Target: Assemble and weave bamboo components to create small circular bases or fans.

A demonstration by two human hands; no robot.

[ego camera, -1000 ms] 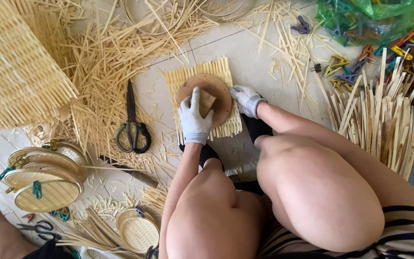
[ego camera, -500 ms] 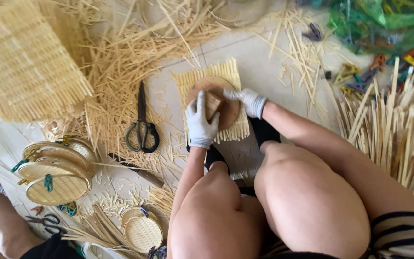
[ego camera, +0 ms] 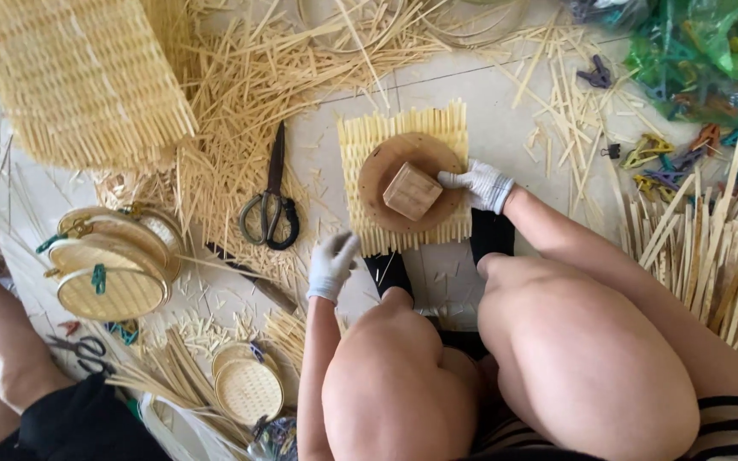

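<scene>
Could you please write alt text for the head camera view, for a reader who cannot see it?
A squatting person's gloved right hand rests on a round wooden disc topped by a wooden block, on a woven bamboo mat. The gloved left hand hovers nearby; scissors lie among loose strips.

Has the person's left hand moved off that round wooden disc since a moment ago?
Yes. The left hand has come off the round wooden disc and drawn back toward the knee, nearer the scissors.

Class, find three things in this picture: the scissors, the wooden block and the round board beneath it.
Scissors [ego camera: 272, 209]: head view, where the blades meet the black handles.
Block [ego camera: 412, 191]: head view, middle of its top face.
Board [ego camera: 377, 175]: head view, bare part left of the block.
</scene>
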